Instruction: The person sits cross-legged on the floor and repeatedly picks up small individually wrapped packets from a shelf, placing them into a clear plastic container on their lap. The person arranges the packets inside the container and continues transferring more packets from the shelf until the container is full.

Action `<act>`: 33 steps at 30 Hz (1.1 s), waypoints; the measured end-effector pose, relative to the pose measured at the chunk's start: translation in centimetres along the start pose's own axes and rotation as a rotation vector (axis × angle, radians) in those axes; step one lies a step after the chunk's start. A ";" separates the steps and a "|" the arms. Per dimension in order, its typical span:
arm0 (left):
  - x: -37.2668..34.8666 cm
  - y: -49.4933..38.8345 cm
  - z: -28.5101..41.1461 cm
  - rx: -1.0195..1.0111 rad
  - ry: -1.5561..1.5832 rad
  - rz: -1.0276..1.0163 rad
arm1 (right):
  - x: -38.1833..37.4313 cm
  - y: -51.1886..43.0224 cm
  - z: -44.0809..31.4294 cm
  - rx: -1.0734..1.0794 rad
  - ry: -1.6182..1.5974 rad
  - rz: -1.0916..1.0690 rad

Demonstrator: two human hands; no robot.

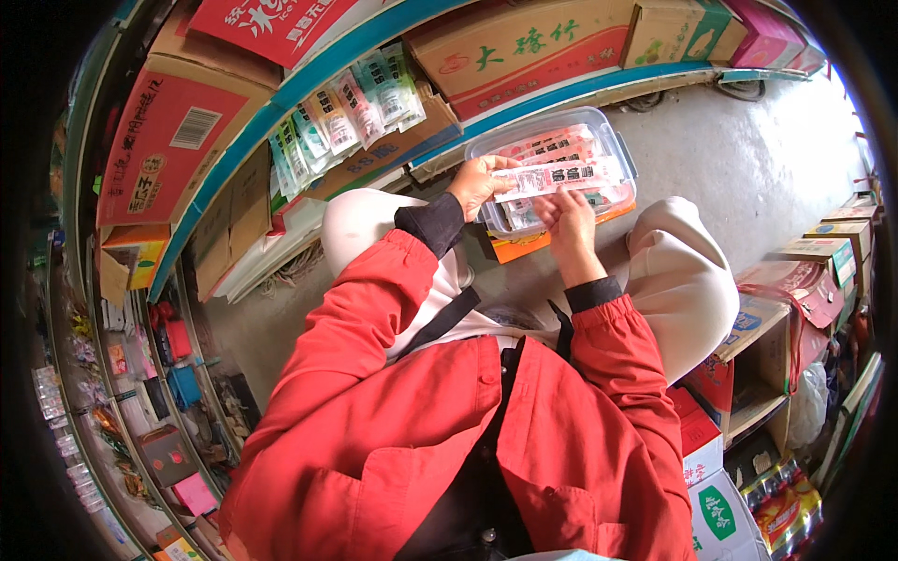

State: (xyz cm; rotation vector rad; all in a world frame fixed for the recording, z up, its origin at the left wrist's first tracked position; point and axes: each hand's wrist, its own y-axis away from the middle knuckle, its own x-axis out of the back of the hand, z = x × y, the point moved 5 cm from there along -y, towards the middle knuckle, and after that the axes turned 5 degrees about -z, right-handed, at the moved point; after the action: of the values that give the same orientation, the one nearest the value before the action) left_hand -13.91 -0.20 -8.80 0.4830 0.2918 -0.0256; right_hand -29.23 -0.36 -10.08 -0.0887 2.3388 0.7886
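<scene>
My left hand (478, 184) pinches one end of a flat white and pink plastic packet (565, 175) that bears dark printed writing. The packet lies level above a clear plastic box (614, 133). Loosely curled, my right hand (570, 223) has its fingertips at the packet's lower edge; whether they grip it is unclear. Several similar pink packets (551, 146) lie inside the box, behind the held one. Other packets in the box, under my hands, are partly hidden. The box rests above an orange carton (519, 248) between my knees.
On the shelf ahead, an open carton (421, 130) holds rows of colourful packets (344, 112). Large cardboard boxes (519, 52) line the blue-edged shelf (484, 125). More cartons (765, 315) stand at the right, near bottled drinks (784, 508). Grey floor (701, 147) shows beyond my right knee.
</scene>
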 end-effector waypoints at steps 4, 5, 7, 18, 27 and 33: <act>0.6 -1.9 -1.5 -0.007 -0.124 0.107 | -0.5 1.9 1.7 -0.134 0.007 -0.026; 0.7 -2.2 -1.9 -0.010 -0.152 0.117 | -0.6 2.1 1.8 -0.142 0.028 -0.026; 0.6 -2.7 -2.6 -0.017 -0.213 0.138 | -0.6 2.5 1.9 -0.158 0.069 -0.026; -1.5 -3.1 -2.5 -0.395 -1.048 0.218 | -0.8 2.6 1.4 -0.175 0.064 -0.065; -2.8 -2.3 -2.0 -0.510 -1.221 0.216 | -0.9 2.3 1.1 -0.148 0.026 -0.078; 0.7 0.6 4.0 -0.608 -0.842 0.459 | -1.5 2.3 1.2 -0.157 0.015 -0.094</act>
State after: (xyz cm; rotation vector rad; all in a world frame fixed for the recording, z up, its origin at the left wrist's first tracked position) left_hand -12.16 -1.51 -5.36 -0.1003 -0.6322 0.2956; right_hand -28.00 2.00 -8.67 -0.2709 2.2659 0.9257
